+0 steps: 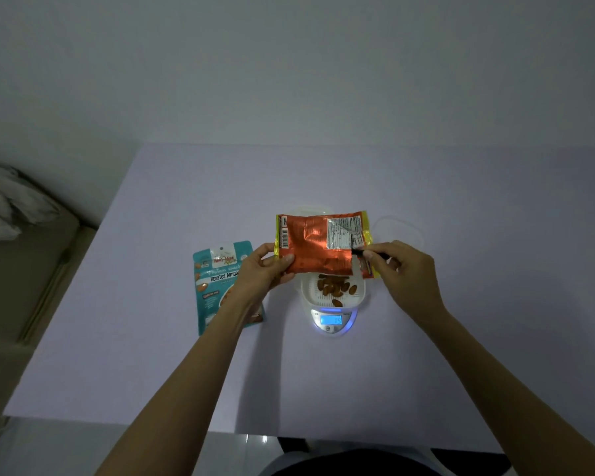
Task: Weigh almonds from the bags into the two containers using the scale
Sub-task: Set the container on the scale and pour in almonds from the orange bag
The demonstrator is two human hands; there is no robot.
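Observation:
An orange foil almond bag (318,245) is held level above the white scale (332,316). My left hand (265,269) grips the bag's left end. My right hand (404,266) pinches the torn right end. Several almonds (335,286) lie in the white container (306,290) on the scale, and one almond (337,303) sits at its near rim. The lit blue display (331,319) reads 15. A teal roasted-almond pouch (217,283) lies flat to the left, partly under my left forearm. A clear container (401,228) stands behind my right hand.
The pale table (323,379) ends in a front edge close to my body. Another clear piece (306,211) shows just behind the orange bag. A beige bench with crumpled cloth (4,204) stands off to the left.

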